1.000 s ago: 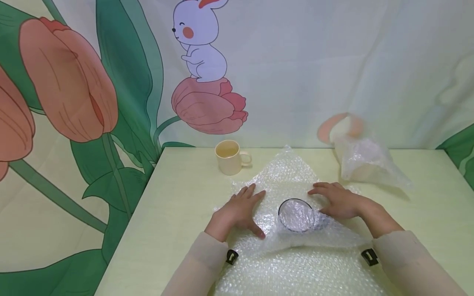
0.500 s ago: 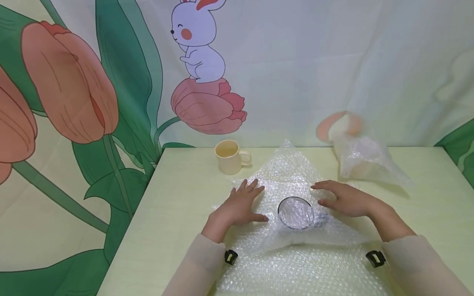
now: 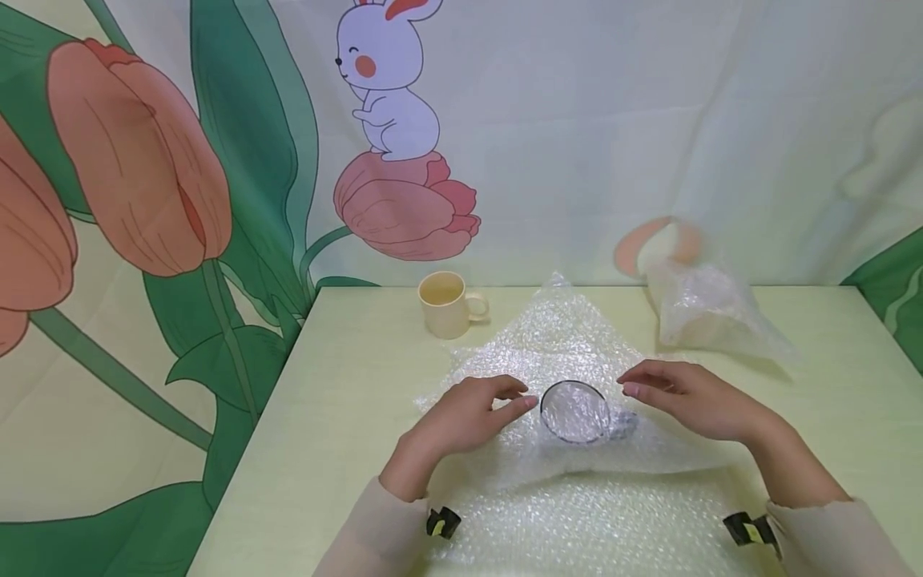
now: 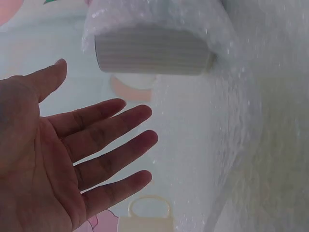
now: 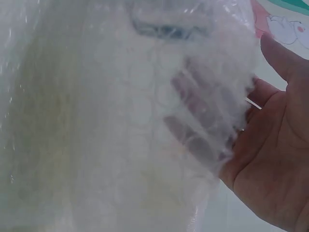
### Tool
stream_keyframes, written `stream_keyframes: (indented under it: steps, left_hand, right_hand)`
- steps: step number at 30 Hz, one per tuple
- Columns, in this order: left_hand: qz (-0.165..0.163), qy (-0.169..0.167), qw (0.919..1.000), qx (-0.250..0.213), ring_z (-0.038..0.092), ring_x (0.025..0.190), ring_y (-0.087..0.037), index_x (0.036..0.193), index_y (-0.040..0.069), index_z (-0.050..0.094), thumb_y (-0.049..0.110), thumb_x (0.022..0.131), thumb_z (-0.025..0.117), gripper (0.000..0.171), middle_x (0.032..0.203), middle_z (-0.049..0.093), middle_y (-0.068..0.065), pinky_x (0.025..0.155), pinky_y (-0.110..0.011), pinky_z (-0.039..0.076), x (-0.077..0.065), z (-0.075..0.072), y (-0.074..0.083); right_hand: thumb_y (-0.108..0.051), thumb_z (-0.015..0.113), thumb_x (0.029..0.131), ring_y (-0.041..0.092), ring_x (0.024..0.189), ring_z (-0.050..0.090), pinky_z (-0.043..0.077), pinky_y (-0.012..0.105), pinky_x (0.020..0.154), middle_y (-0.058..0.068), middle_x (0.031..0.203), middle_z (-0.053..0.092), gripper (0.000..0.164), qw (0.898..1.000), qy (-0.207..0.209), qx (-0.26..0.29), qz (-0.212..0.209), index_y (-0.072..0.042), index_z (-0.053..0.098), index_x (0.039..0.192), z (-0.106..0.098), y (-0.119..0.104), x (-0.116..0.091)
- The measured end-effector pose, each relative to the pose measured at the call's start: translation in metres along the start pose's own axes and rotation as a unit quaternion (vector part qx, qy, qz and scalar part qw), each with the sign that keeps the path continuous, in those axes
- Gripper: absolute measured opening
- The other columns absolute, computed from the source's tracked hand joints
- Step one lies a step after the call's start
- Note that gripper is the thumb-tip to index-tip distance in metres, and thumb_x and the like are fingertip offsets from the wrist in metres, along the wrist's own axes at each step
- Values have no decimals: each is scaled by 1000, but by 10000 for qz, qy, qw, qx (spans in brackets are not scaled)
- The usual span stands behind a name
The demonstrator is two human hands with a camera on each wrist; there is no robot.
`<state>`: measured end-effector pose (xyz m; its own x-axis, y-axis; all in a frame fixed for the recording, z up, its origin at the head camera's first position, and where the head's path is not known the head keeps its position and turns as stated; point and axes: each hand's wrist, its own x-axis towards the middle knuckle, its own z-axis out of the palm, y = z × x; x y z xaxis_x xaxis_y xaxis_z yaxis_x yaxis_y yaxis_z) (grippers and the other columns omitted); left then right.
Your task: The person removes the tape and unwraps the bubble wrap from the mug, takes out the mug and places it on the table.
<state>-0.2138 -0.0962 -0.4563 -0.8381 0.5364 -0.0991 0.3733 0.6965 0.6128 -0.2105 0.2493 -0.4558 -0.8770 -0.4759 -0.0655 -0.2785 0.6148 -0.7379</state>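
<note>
A white ribbed cup [image 4: 149, 53] with a dark rim stands at the table's middle, its near side and top covered by a folded flap of bubble wrap [image 3: 570, 521]. In the head view its round rim [image 3: 574, 412] shows through the plastic. My left hand [image 3: 472, 410] is just left of the cup, fingers extended and apart from it. To the cup's right is my right hand [image 3: 695, 399], its fingers loosely bent and holding nothing. In the right wrist view, part of the right hand [image 5: 275, 140] shows through the wrap.
A pale yellow mug [image 3: 444, 306] stands at the back of the table [image 3: 346, 417], left of the sheet's far corner. A bubble-wrapped bundle [image 3: 710, 308] lies at the back right. Behind the table hangs a printed cloth [image 3: 577, 144].
My right hand has drawn away rightward from the wrapped cup. My left hand has lifted off the sheet and its fingers have come closer to the cup's left side.
</note>
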Motion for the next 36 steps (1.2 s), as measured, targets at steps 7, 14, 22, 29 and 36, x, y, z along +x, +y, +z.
stream_keyframes:
  steps: [7, 14, 22, 29, 36]
  left_hand:
    - [52, -223, 9996, -156, 70, 114, -15, 128, 17, 72, 63, 98, 60, 56, 116, 77, 8, 97, -36, 55, -9, 5, 7]
    - [335, -79, 9993, -151, 70, 93, -1, 111, 20, 77, 53, 96, 68, 37, 97, 77, 15, 86, -28, 54, -12, 8, 10]
    - [444, 44, 9986, -291, 68, 83, 3, 101, 23, 79, 38, 98, 71, 17, 88, 76, 16, 78, -24, 52, -13, 9, 15]
    - [384, 59, 9979, -523, 68, 82, 1, 99, 22, 78, 31, 98, 72, 11, 87, 76, 13, 79, -23, 53, -15, 10, 17]
    - [413, 43, 9961, -777, 69, 79, 2, 96, 22, 78, 27, 98, 73, 7, 88, 78, 7, 77, -22, 54, -17, 12, 18]
  right_hand:
    - [-35, 67, 102, 7, 101, 67, 56, 28, 90, -9, 111, 73, 22, 9998, 105, 146, -94, -21, 72, 118, 5, -12, -15]
    - [-33, 74, 97, 7, 93, 68, 56, 26, 87, -10, 104, 72, 13, 9986, 408, 312, -79, -26, 71, 107, 16, -9, -23]
    - [-22, 74, 97, 7, 93, 66, 56, 27, 86, -8, 103, 67, 7, 9960, 736, 308, -414, -25, 69, 101, 22, -12, -25]
    - [-13, 72, 98, 7, 92, 68, 58, 26, 84, -5, 100, 69, 11, 9935, 845, 410, -641, -24, 68, 98, 27, -10, -26]
    - [-16, 72, 98, 7, 92, 68, 58, 29, 86, -10, 99, 69, 9, 9938, 881, 358, -567, -25, 69, 98, 26, -14, -34]
